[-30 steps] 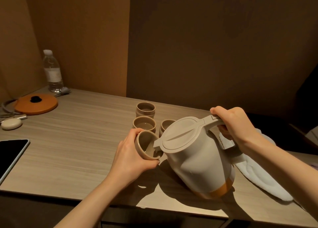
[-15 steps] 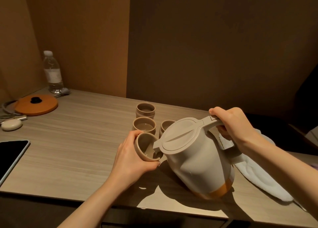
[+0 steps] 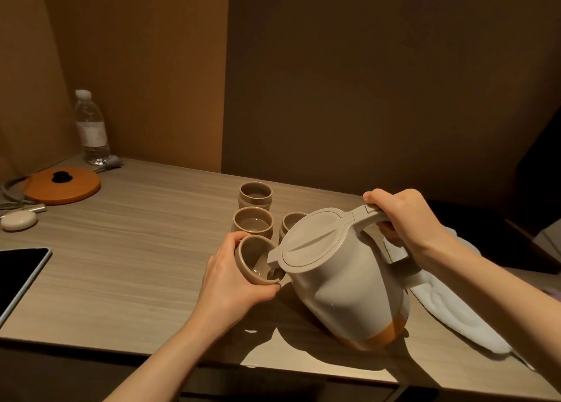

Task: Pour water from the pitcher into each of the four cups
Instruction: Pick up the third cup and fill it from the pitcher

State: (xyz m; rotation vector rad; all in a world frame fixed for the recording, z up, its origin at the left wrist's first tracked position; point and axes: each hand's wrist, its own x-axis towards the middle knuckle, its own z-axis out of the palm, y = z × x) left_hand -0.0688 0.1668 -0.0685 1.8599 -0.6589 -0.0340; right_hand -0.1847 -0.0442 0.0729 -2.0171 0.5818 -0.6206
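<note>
A beige pitcher (image 3: 340,280) with an orange base is tilted to the left, its spout over a tan cup. My right hand (image 3: 403,219) grips its handle. My left hand (image 3: 230,277) holds that cup (image 3: 253,257) tilted toward the spout, and a little water shows at its bottom. Three more tan cups stand behind: one at the far back (image 3: 255,193), one in the middle (image 3: 252,222) with water in it, and one (image 3: 290,221) partly hidden by the pitcher lid.
A white cloth (image 3: 455,310) lies under my right forearm. At the far left are a water bottle (image 3: 91,128), an orange round lid (image 3: 62,185), a small white case (image 3: 18,220) and a dark tablet (image 3: 18,274). Walls close the back and left.
The pitcher has tipped slightly further toward the held cup. Both hands keep their grips and stay almost in place.
</note>
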